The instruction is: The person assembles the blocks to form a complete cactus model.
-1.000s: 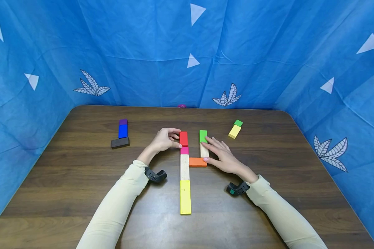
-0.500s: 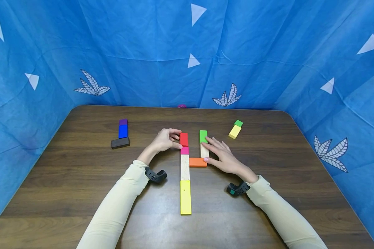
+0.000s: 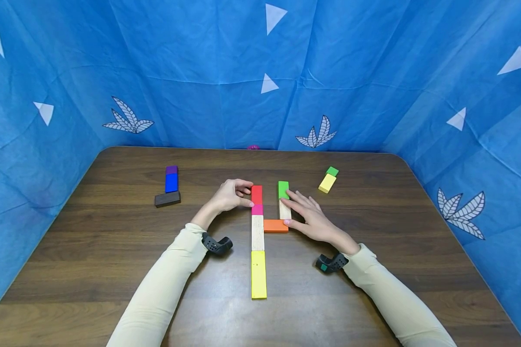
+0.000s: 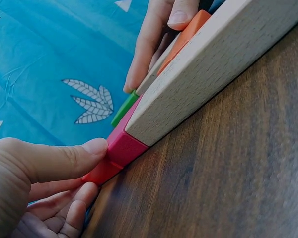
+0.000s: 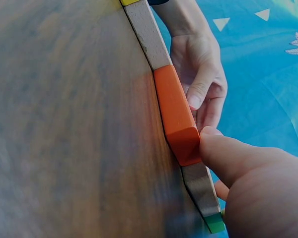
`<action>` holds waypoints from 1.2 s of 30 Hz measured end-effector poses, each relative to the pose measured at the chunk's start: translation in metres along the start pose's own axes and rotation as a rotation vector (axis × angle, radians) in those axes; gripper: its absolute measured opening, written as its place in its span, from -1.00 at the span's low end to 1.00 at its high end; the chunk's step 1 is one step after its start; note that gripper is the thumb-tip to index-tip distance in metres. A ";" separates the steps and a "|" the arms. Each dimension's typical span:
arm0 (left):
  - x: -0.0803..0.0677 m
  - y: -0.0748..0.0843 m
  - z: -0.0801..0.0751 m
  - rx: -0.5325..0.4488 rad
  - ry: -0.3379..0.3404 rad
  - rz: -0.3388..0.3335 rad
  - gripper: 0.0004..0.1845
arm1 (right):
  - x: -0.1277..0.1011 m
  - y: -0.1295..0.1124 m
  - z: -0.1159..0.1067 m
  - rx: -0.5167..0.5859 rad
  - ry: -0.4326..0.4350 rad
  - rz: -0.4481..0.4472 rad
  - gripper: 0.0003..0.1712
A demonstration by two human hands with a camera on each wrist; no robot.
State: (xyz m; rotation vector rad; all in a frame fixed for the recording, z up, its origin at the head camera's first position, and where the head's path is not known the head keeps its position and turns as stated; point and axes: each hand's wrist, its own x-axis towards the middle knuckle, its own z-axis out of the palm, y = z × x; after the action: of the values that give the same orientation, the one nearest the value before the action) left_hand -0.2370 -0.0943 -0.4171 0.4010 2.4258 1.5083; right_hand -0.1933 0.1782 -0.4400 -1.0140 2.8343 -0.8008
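Note:
My left hand (image 3: 229, 194) holds the red block (image 3: 256, 194) at its left side, thumb near the pink block (image 3: 257, 209) and index finger at the far end. In the left wrist view the thumb lies along the edge by the pink block (image 4: 127, 142), other fingers curled below. The red block continues a line with the pink block, a bare wood block (image 3: 257, 233) and a yellow block (image 3: 258, 274). My right hand (image 3: 311, 218) lies with extended fingers over a second wood block (image 3: 284, 210) and a green block (image 3: 283, 190), its thumb touching the orange block (image 3: 275, 226).
Back left on the brown table (image 3: 91, 250) lie a purple block (image 3: 171, 169), a blue block (image 3: 171, 183) and a black block (image 3: 167, 199). At the back right are a small green block (image 3: 332, 171) and a pale yellow block (image 3: 327, 183). A blue cloth (image 3: 226, 58) hangs behind.
The red block has shifted slightly right and toward the pink block, now in line with it. Both hands hold almost the same positions.

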 end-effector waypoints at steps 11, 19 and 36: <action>0.001 -0.006 0.002 0.025 0.013 0.031 -0.32 | -0.001 0.000 -0.001 0.001 -0.001 0.003 -0.29; -0.009 0.002 0.001 0.114 0.095 0.143 -0.32 | -0.001 -0.001 -0.002 0.019 -0.011 0.005 -0.29; -0.089 0.011 0.031 0.540 -0.066 0.383 -0.15 | 0.000 0.000 -0.001 0.019 -0.005 0.010 -0.30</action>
State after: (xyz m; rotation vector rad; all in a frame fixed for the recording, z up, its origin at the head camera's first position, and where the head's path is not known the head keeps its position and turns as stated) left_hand -0.1420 -0.0965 -0.4139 1.0520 2.7892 0.8990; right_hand -0.1929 0.1787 -0.4391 -0.9968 2.8204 -0.8211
